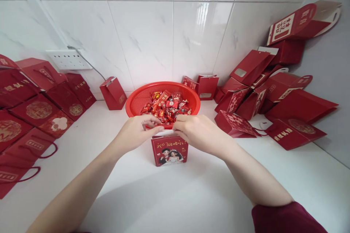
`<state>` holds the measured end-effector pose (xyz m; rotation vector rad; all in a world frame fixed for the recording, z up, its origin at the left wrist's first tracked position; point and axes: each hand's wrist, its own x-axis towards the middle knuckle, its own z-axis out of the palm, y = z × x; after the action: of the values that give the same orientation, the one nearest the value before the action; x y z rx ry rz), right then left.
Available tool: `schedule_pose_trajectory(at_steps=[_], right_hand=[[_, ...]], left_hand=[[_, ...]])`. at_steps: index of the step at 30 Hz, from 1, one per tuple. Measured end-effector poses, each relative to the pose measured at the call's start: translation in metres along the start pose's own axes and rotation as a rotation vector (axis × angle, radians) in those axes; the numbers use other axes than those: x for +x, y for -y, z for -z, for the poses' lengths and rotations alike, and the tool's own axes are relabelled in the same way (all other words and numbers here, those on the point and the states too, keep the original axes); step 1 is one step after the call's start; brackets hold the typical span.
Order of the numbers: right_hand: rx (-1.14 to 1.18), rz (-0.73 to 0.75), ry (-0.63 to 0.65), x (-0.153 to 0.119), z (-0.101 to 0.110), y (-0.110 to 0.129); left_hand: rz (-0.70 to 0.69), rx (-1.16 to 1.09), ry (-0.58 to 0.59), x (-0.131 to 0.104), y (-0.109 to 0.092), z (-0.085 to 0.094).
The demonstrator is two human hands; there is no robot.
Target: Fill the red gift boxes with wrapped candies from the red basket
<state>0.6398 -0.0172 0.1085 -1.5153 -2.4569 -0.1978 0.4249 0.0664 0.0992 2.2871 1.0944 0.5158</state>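
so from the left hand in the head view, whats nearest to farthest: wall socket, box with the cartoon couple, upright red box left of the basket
From the left hand:
1. Cartoon couple box: just to its right, lower down.
2. Upright red box: ahead and left, beside the basket.
3. Wall socket: farther left, up on the tiles.

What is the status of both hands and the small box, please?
Left hand and right hand at top edge of box. Box upright on table. Basket of candies close behind; nothing seems in the way.
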Motion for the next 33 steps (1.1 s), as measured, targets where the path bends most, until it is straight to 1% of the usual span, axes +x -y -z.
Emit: schedule_pose_trajectory(at_steps=[1, 2, 3, 5, 6, 8, 10, 13, 16, 20, 23, 27, 30, 33], right_hand=[[0.001, 0.004, -0.005, 0.000, -0.001, 0.001], [0.002, 0.009, -0.012, -0.001, -0.002, 0.001], [0.002, 0.013, -0.020, -0.001, -0.003, 0.002], [-0.001, 0.019, -0.033, -0.001, -0.005, 0.003], [0.000, 0.021, -0.037, 0.000, -0.006, 0.003], [0.014, 0.030, -0.038, 0.002, -0.009, 0.001], [0.046, 0.035, -0.034, 0.003, -0.011, -0.001], [0.118, 0.033, -0.029, 0.006, -0.013, -0.007], [0.170, 0.033, -0.034, 0.007, -0.013, -0.009], [0.196, 0.013, -0.047, 0.006, -0.010, -0.007], [0.257, 0.016, -0.052, 0.005, -0.007, -0.006], [0.418, 0.064, 0.014, 0.007, -0.005, -0.014], [0.562, 0.123, 0.071, 0.008, -0.003, -0.024], [0.659, 0.186, 0.148, 0.007, 0.001, -0.034]], left_hand=[[-0.059, 0.018, -0.068, -0.001, -0.002, -0.001], [-0.127, 0.025, -0.106, -0.002, -0.004, -0.002], [-0.199, 0.015, -0.107, -0.002, -0.006, -0.003], [-0.303, -0.060, -0.031, -0.001, -0.006, -0.006], [-0.322, -0.107, 0.016, -0.001, -0.006, -0.007], [-0.320, -0.177, 0.073, 0.001, -0.005, -0.010], [-0.327, -0.192, 0.095, 0.002, -0.004, -0.012], [-0.347, -0.130, 0.159, 0.003, -0.004, -0.013], [-0.337, -0.058, 0.229, 0.003, -0.003, -0.012], [-0.327, -0.028, 0.250, 0.003, -0.004, -0.010], [-0.320, -0.005, 0.303, 0.002, -0.007, -0.007], [-0.332, 0.070, 0.362, 0.001, -0.010, -0.004], [-0.357, 0.105, 0.401, 0.000, -0.008, 0.000], [-0.393, 0.107, 0.466, -0.001, -0.005, 0.007]])
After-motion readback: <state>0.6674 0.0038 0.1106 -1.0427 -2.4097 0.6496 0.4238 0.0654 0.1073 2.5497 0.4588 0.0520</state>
